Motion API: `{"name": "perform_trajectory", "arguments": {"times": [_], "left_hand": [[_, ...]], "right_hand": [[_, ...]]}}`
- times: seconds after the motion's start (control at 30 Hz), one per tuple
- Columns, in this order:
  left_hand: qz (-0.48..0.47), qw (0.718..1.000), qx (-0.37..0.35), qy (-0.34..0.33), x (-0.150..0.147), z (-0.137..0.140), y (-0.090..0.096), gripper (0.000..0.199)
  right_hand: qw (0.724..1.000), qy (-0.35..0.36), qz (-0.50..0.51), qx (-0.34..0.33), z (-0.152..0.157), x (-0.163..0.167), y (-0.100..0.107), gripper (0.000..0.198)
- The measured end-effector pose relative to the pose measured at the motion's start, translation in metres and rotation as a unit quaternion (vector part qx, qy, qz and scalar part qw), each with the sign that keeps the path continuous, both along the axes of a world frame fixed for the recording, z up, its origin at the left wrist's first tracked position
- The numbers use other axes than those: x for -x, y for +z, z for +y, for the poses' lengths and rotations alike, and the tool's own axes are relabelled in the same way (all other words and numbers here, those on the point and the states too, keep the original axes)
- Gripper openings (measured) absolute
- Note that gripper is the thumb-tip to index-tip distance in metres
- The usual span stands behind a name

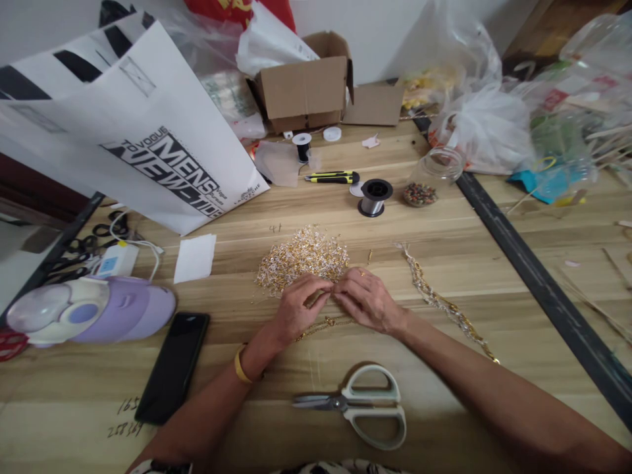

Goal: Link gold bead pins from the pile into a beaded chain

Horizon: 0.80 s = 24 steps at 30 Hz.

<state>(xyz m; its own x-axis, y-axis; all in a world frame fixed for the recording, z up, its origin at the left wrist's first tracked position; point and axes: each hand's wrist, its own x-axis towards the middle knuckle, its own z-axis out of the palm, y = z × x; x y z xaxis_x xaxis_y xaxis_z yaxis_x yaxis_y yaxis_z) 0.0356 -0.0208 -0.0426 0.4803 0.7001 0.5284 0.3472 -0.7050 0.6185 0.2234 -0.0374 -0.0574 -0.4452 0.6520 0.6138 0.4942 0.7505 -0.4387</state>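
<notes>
Pinched narrow, the left hand [300,301] and right hand [368,299] meet at their fingertips near the middle of the frame; what they hold, if anything, is too small and too covered to tell. Just above them lies a pile [306,255] of tiny gold and silver pieces, and a thin gold chain [328,322] lies just below, its right end near the right hand. One small piece [370,257] sits apart, right of the pile; farther right, a strand [438,299] of gold and silver slants down toward the right forearm. Scissors [340,401] rest at bottom centre, blades pointing left. The step in hand looks like close fingertip work on some small part. The next move probably calls for a light, exact pinch from both hands, without disturbing the pile or chain.
</notes>
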Motion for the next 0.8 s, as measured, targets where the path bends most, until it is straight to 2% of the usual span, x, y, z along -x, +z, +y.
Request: {"name": "perform_trajectory", "arguments": {"times": [0.5,0.8], "left_hand": [[-0.002,1.000,0.020,0.018,0.0027,-0.0007,-0.0032,0.005],[-0.024,0.999,0.028,-0.014,0.0033,0.0008,-0.0023,0.008]], "right_hand": [[1.000,0.003,-0.009,0.012,0.0003,-0.0004,0.0000,0.006],[1.000,0.005,-0.006,0.011,0.0009,-0.0002,0.0008,0.007]]}}
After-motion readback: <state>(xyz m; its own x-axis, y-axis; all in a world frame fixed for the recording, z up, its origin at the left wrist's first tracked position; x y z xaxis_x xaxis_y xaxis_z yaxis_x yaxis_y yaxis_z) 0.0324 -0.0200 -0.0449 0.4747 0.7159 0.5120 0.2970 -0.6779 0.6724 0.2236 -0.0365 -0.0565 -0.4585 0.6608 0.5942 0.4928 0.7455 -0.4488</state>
